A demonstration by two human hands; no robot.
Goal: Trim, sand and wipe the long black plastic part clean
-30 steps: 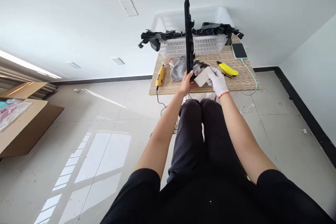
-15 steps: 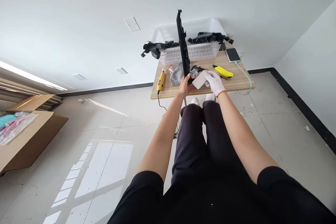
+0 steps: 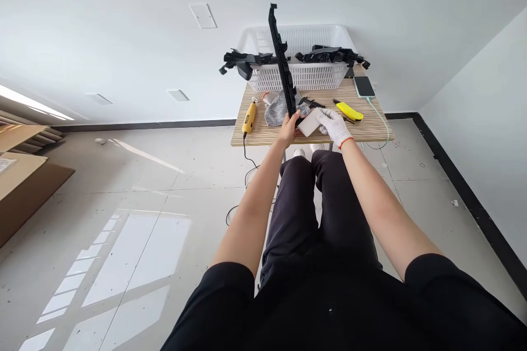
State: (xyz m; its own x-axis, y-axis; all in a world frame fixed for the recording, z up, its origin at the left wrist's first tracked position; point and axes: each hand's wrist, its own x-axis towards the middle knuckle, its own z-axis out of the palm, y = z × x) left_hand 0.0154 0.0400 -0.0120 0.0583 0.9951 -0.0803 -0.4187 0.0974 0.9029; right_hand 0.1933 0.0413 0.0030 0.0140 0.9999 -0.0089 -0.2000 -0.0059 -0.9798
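My bare left hand (image 3: 289, 129) grips the lower end of a long black plastic part (image 3: 281, 60) and holds it upright over the small wooden table (image 3: 263, 134). My right hand (image 3: 335, 125), in a white knit glove, is closed on a pale flat block (image 3: 309, 122) pressed against the part's lower end. A grey glove (image 3: 275, 109) lies on the table just behind my left hand.
A white plastic basket (image 3: 317, 74) with black parts across its rim stands at the table's back. A yellow rotary tool (image 3: 248, 118), a yellow utility knife (image 3: 348, 111), a caliper (image 3: 310, 102) and a charging phone (image 3: 364, 86) lie around. Cardboard boxes (image 3: 24, 175) sit far left.
The view has shifted slightly, so the table sits a little left and higher. The black part now leans a bit to the left. Both hands keep their grips.
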